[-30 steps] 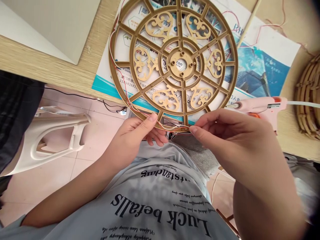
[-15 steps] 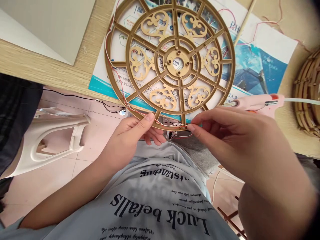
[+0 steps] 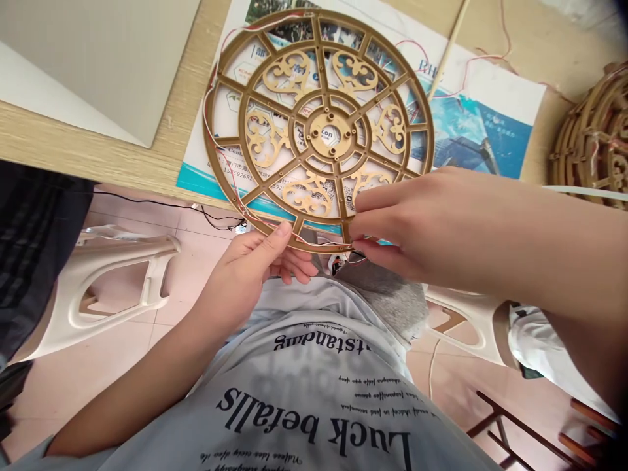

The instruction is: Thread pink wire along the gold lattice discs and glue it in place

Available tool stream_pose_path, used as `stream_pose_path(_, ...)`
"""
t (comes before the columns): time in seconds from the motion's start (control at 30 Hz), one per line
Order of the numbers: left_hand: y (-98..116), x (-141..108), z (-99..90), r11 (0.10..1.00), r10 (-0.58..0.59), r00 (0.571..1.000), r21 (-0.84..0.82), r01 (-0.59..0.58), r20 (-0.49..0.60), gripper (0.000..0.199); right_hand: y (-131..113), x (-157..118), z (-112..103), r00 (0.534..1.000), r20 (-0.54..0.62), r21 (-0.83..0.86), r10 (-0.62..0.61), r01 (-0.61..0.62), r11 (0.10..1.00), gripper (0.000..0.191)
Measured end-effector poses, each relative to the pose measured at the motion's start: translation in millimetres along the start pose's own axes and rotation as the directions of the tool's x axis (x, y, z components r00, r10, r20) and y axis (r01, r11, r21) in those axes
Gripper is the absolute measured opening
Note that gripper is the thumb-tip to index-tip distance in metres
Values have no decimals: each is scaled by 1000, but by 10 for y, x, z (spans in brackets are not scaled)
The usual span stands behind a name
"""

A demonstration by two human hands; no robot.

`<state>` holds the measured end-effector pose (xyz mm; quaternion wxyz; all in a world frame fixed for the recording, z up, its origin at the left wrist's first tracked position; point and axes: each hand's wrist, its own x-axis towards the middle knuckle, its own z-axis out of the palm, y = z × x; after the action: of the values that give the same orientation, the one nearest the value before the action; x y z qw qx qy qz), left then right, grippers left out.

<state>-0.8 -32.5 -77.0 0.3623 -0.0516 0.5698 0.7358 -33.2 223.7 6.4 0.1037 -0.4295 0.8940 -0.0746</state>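
Note:
A round gold openwork frame (image 3: pixel 328 171) lies over a printed sheet (image 3: pixel 510 131), its near rim jutting past the table edge. My left hand (image 3: pixel 260 261) grips that rim, thumb on top and fingers beneath. Thin red and white wires (image 3: pixel 230 171) run along the left and near parts of the rim. At the near rim, right of my left hand, my right hand (image 3: pixel 392 222) has its thumb and fingertips pinched together on the wire. My right hand covers the lower right part of the frame.
A grey-white panel (image 3: pixel 98 59) sits on the table (image 3: pixel 189 85) at the upper left. Stacked gold frames (image 3: pixel 589 144) stand at the right. A thin stick (image 3: pixel 449 49) lies beyond the frame. White plastic stools (image 3: pixel 161 248) stand below at both sides.
My right hand has turned and now reaches in more from the right, covering the glue gun seen earlier. The view has shifted, with the frame and both hands appearing slightly further left.

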Motion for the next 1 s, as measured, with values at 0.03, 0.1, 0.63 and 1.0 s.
stream_pose_path(0.03, 22, -19, -26, 1000, -23, 1000, 9, 23, 17, 58, 8, 23, -19, 999, 37, -9, -6, 7, 1000, 22)
stream_pose_path(0.1, 98, -110, -74, 994, -64, 997, 95, 58, 51, 63, 14, 80, -68, 992, 128, -20, 5, -2, 1000, 26)
stream_pose_path(0.63, 273, 94, 149, -273, 603, 565, 812, -516, 562, 19, -4, 147, -170, 954, 272, -19, 126, -126, 992, 25)
stream_pose_path(1.0, 323, 155, 193, -308, 621, 467, 744, -593, 629, 27, -114, -89, -1, 954, 79, 156, 290, -299, 942, 22)
